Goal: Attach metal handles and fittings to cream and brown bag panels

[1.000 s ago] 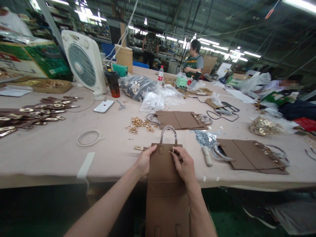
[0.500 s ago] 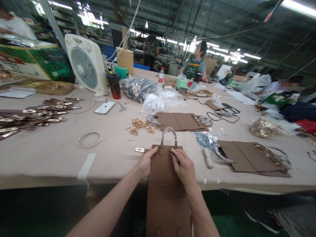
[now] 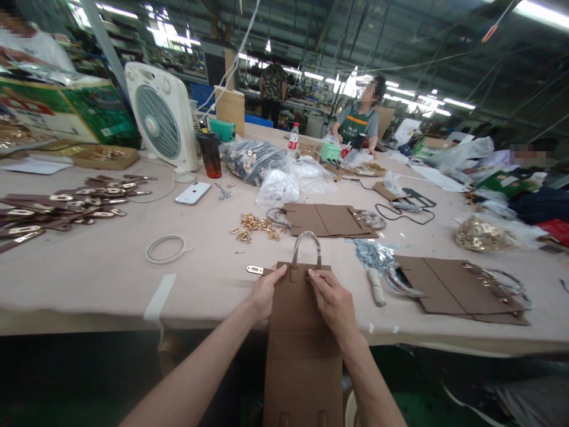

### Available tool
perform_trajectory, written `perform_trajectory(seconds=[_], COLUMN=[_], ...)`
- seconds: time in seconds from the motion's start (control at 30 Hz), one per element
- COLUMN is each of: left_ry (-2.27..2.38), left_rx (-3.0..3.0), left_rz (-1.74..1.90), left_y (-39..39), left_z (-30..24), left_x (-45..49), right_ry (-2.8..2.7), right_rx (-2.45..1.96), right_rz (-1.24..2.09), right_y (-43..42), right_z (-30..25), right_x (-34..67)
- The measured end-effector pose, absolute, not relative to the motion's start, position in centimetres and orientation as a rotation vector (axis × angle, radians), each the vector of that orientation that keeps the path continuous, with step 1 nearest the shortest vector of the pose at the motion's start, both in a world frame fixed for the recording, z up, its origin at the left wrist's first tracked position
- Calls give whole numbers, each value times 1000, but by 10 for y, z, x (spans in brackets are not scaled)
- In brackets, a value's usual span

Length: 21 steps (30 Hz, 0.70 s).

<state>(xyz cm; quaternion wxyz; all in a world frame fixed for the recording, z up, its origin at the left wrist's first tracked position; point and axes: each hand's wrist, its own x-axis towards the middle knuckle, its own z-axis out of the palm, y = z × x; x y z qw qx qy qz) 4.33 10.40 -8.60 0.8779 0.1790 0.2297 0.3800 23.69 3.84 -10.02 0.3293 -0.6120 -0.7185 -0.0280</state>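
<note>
A brown bag panel (image 3: 302,320) hangs over the table's front edge, its plastic-wrapped handle (image 3: 306,240) standing up at the top. My left hand (image 3: 265,290) is closed on the panel's upper left edge, thumb on the front face. From beside that thumb a strap with a gold metal plate (image 3: 255,270) sticks out to the left. The fingers of my right hand (image 3: 332,296) are pinched at the upper right of the panel, just under the handle's right base. A small metal fitting (image 3: 308,274) shows at those fingertips, mostly covered.
Gold fittings (image 3: 254,226) lie in a loose heap behind the panel. More brown bag panels (image 3: 453,284) rest on the right and at the back. Strap pieces (image 3: 66,204), a tape roll (image 3: 165,249), a phone (image 3: 192,193) and a fan (image 3: 160,118) are leftward. A co-worker (image 3: 359,121) sits across.
The whole view has shifted slightly, so most things sit a little further right. Both hands keep the same hold on the panel. The co-worker across the table has leaned a little.
</note>
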Motion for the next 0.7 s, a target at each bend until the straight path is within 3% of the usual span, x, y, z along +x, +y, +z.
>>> perform_trajectory(seconds=[0.7], left_ry=[536], left_rx=[421], left_rz=[803], left_y=[102], left_z=[-86], left_x=[45], right_ry=[-1950], right_rx=[-1756], right_rz=[-227], right_y=[44], right_z=[-98], right_x=[227])
